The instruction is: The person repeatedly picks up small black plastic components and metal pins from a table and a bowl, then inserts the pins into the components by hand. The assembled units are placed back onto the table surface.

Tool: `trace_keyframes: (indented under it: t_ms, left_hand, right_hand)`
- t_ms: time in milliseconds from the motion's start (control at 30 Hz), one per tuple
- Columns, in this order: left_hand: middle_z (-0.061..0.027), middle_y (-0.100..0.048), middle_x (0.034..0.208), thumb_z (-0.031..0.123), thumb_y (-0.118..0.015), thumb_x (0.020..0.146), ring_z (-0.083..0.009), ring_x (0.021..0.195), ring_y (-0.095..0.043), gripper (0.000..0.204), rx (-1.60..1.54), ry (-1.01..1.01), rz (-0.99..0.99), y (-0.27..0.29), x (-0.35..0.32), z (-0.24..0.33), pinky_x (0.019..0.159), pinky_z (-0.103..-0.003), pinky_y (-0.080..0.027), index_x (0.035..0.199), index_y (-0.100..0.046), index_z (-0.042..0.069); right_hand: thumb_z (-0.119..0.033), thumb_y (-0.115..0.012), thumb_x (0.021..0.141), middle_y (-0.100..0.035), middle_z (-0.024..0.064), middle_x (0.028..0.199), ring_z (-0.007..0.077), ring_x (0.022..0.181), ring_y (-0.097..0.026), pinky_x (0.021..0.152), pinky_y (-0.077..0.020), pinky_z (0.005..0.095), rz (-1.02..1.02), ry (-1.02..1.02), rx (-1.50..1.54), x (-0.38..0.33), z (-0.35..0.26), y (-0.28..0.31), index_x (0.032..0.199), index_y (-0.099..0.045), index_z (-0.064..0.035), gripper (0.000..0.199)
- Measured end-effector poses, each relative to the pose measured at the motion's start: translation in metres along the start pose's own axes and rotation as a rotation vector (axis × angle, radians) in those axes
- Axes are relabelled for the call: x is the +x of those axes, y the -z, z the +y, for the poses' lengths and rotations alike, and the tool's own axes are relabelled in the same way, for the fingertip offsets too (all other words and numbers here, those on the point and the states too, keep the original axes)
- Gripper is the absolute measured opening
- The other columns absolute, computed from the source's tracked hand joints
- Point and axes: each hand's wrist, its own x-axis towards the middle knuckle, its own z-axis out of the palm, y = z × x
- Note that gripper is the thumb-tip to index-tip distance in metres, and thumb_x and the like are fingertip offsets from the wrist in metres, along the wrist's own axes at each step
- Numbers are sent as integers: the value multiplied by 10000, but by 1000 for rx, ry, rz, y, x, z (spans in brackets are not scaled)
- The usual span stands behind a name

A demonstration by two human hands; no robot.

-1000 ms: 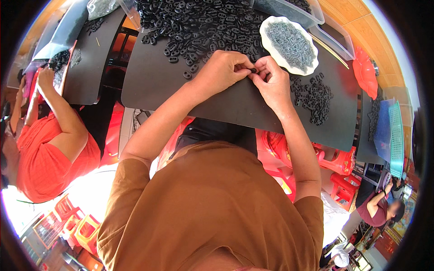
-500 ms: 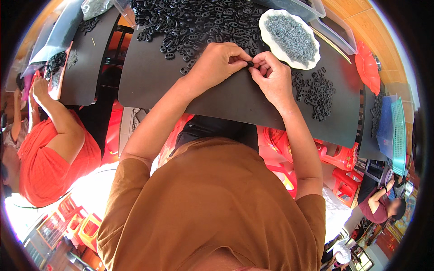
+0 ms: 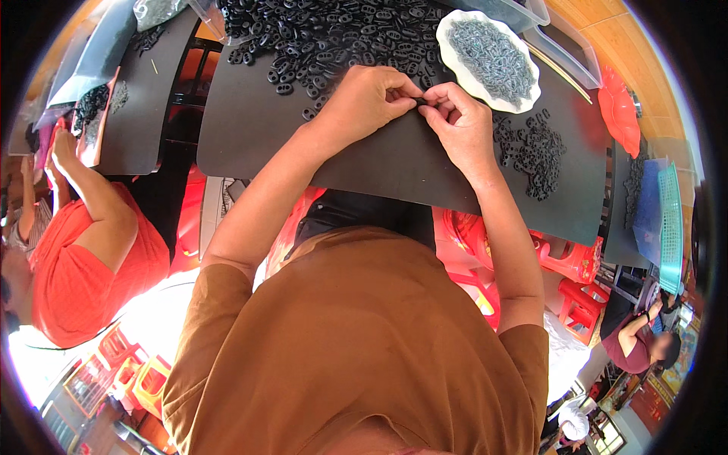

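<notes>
My left hand (image 3: pixel 369 98) and my right hand (image 3: pixel 461 121) meet over a black mat (image 3: pixel 379 159), fingertips pinched together on a small black plastic piece (image 3: pixel 419 101). A large heap of black oval plastic pieces (image 3: pixel 334 38) lies just beyond my left hand. A white scalloped plate (image 3: pixel 497 61) holding several small grey metal parts sits beyond my right hand. A smaller pile of black pieces (image 3: pixel 531 155) lies to the right of my right wrist.
A person in a red shirt (image 3: pixel 83 258) sits at the left by another black mat (image 3: pixel 140 114). Clear plastic bags (image 3: pixel 546 38) lie at the far edge. A red bag (image 3: pixel 620 114), a teal basket (image 3: pixel 671 227) and red plastic stools (image 3: pixel 576 273) are at the right.
Both hands have stayed pinched together on the small piece; the view has shifted slightly, so the mat and plate sit a little higher in the picture.
</notes>
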Motion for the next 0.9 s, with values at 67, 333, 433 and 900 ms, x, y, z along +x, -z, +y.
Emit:
trace_keyframes:
  t_ms: [67, 333, 433, 900]
  left_hand:
    - [-63, -700, 845, 45, -689, 835, -119, 764, -677, 168, -47, 12, -3, 1, 0, -1, 720, -259, -552, 996, -727, 18]
    - [-62, -689, 824, 40, -701, 813, -107, 718, -637, 199, 61, -55, 18, -4, 0, -3, 677, -254, -532, 1011, -722, 36]
    - [-60, -683, 816, 38, -705, 811, -106, 708, -633, 185, 50, -41, 21, -4, 0, -3, 666, -251, -527, 995, -722, 30]
    - [-54, -675, 803, 39, -713, 818, -105, 703, -640, 147, 56, -70, 27, -4, -1, -4, 658, -249, -527, 963, -733, 30]
  right_hand:
    - [23, -735, 763, -674, 31, 764, 64, 564, -540, 546, -458, 223, 3, -9, 9, 1, 1, 0, 915, -645, -16, 181]
    - [6, -727, 775, -663, 23, 754, 60, 563, -533, 540, -444, 222, -19, -64, -9, 2, -1, 1, 906, -644, -11, 157]
    - [6, -727, 777, -657, 21, 752, 61, 560, -528, 533, -437, 227, -38, -77, -7, 1, -8, 4, 901, -643, -11, 150]
    - [19, -738, 767, -612, 35, 739, 90, 548, -526, 523, -424, 249, -1, 22, -33, 1, 1, 2, 878, -647, -10, 147]
